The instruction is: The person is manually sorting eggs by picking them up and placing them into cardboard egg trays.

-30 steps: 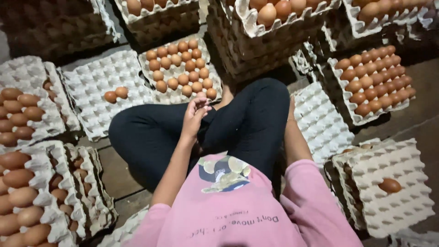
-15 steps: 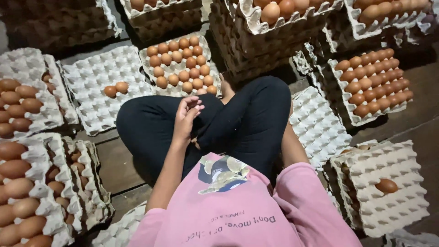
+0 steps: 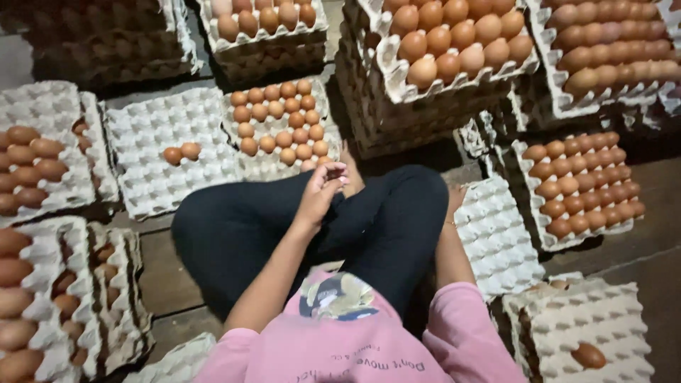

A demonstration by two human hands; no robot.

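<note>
Now, head view: a person sits cross-legged on the wooden floor (image 3: 159, 269), ringed by egg trays.
Left hand (image 3: 320, 193): raised over the knees just past centre, fingers curled and bunched together; whether they pinch something small I cannot tell, since nothing shows between them.
Right hand: hidden behind the right knee at about 3 o'clock; only the forearm (image 3: 448, 248) shows, so its state cannot be told.
Nearest tray (image 3: 273, 164): at 12 o'clock from the left hand, just beyond the knees, mostly filled with brown eggs (image 3: 280, 120).
Near-empty tray (image 3: 138, 159): at 10 o'clock, holding just two eggs (image 3: 181, 152) side by side.
Empty tray (image 3: 496, 237): at 3 o'clock, touching the right leg.
Full tray (image 3: 582, 184): at 2 o'clock, its rows complete.
Tall stacks (image 3: 454, 42): at 12 to 1 o'clock, topped with eggs.
Handling, eggs: judged light, smooth and brittle; best cupped around the middle with spread fingertips, never squeezed at the ends.
Handling, trays: moulded pulp, likely light but floppy when loaded; support from beneath at two opposite edges.
</note>
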